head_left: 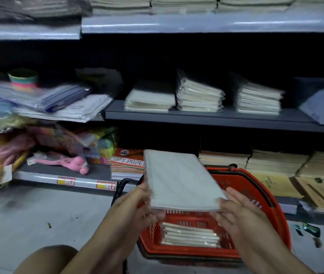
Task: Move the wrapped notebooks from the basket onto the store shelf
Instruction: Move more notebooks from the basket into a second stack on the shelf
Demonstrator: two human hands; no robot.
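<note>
Clear plastic wrap covered the stack of spiral notebooks [181, 179] that both hands held up. The left hand [143, 202] gripped the near left corner, fingers curled under and thumb on the wire edge. The right hand [234, 210] pinched the near right corner the same way. The stack hung in the air just above the red basket [256, 194], which sat on the floor right under the hands. More wrapped notebooks [190, 235] lay inside it, below the hands.

The wrap looked slippery, so the stack could have slid out, since only its near end was held and the far end stuck out with nothing under it. If it tipped, it might have dropped back into the basket or onto the floor. The grey shelf [206, 117] was up and beyond the hands, with piles of notebooks [198, 95] already on it. Pushing the new stack in carelessly could have knocked those piles over.
</note>
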